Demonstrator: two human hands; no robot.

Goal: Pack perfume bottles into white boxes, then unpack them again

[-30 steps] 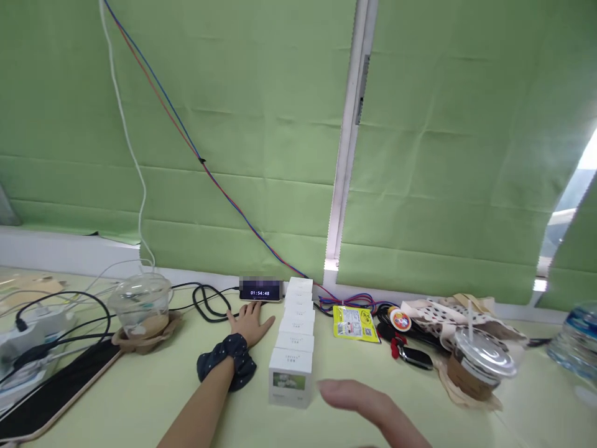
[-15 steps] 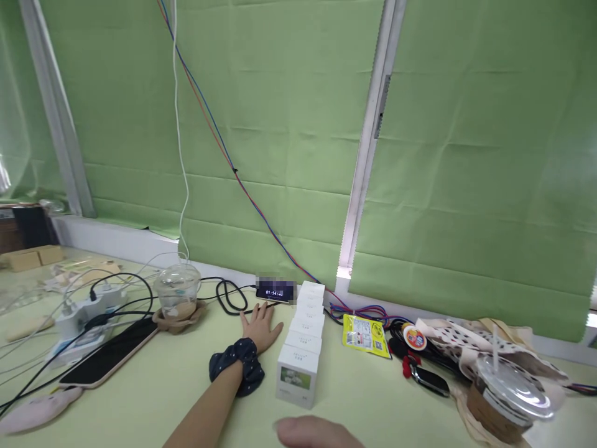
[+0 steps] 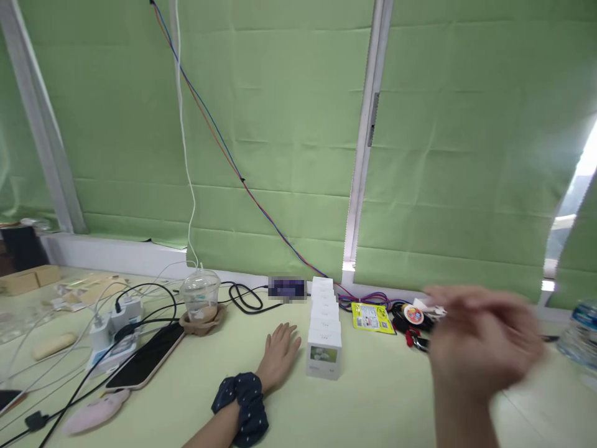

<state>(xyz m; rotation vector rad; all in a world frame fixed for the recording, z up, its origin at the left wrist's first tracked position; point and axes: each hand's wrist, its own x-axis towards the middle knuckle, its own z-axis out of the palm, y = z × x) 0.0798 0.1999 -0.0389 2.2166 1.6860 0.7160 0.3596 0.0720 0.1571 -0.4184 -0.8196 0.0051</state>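
A pale yellow-green desk [image 3: 373,398] fills the lower half of the frame and runs back to a white ledge [image 3: 116,249]. Above the ledge hang green sheets [image 3: 280,124], split by a white upright [image 3: 358,186] right of centre. Red and blue wires [image 3: 219,134] slant down across them from the upper left, near a white cord [image 3: 184,149].

A row of white boxes [image 3: 324,364] stands on the desk just right of centre. The left hand [image 3: 278,353] lies just beside it, palm down, fingers outstretched. The right hand [image 3: 485,342], blurred at the right, is raised with fingers bent; whether it grips anything cannot be told. The hands are well apart.

At the left are a clear cup [image 3: 200,292], a black-screened phone [image 3: 147,358] and tangled cables [image 3: 161,287]; a yellow packet [image 3: 373,318] lies right of the row, and a bottle [image 3: 579,339] stands at the right edge.
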